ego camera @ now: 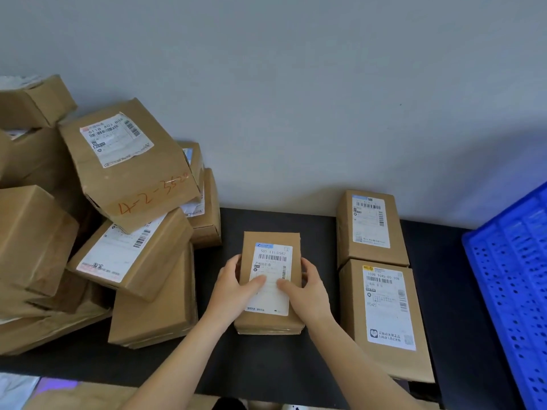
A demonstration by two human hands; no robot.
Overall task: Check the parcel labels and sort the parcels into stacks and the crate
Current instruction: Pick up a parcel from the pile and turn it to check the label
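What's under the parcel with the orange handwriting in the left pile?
The orange-marked parcel rests on a tilted labelled parcel, whose label top it covers. Two smaller parcels show at its right edge. What lies beneath its left side is hidden.

1. The small parcel (271, 297), a brown cardboard box, lies flat at the centre of the frame with its white barcode label (273, 258) facing up. The left hand (233, 288) and right hand (310, 291) grip its sides, thumbs on the label.
2. Right of centre, the far parcel (371, 226) and the near parcel (387, 315) lie flat, labels up, touching end to end.
3. A heap of parcels (88, 247) fills the left of the frame, tilted and overlapping. Its top parcel (133, 179) bears orange handwritten numbers.
4. The blue crate (515, 291), perforated, sits at the right edge, partly cut off.
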